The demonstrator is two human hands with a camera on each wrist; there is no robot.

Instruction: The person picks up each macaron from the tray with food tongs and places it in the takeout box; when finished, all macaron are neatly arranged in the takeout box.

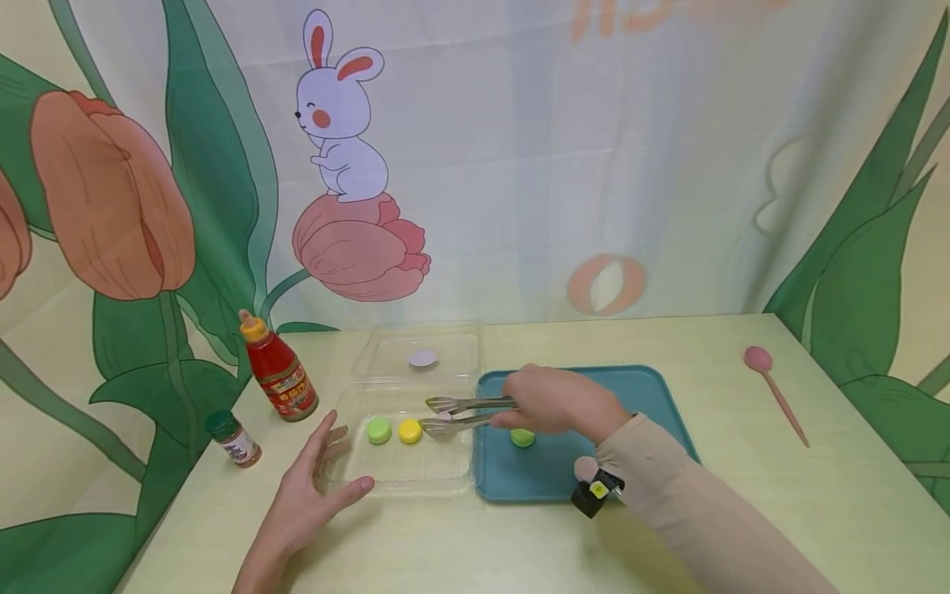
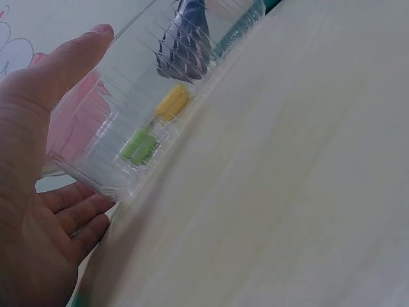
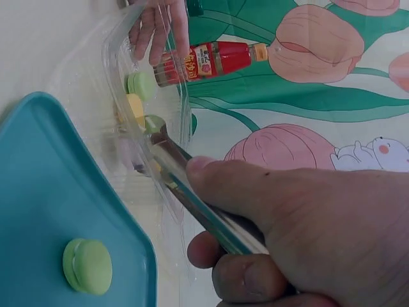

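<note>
At the left side of a clear plastic container [image 1: 401,488], my left hand [image 1: 300,503] has its fingers and thumb spread around the corner. The container holds a green macaron [image 1: 378,430] and a yellow macaron [image 1: 410,431]. My right hand [image 1: 560,402] grips metal tongs [image 1: 475,403], whose tips are inside the container around a pale lilac piece [image 1: 445,417], partly hidden. In the right wrist view, the thumb of my right hand [image 3: 307,224] lies along the tongs [image 3: 204,204]. A green macaron [image 3: 88,266] sits on the blue tray [image 3: 38,173].
The container's raised lid [image 1: 460,351] stands behind, with a pale round spot on it. A red sauce bottle [image 1: 284,375] and a small spice jar [image 1: 234,439] stand at left; a pink spoon [image 1: 779,400] lies at right. A pinkish round piece [image 1: 585,469] is beside my right wrist.
</note>
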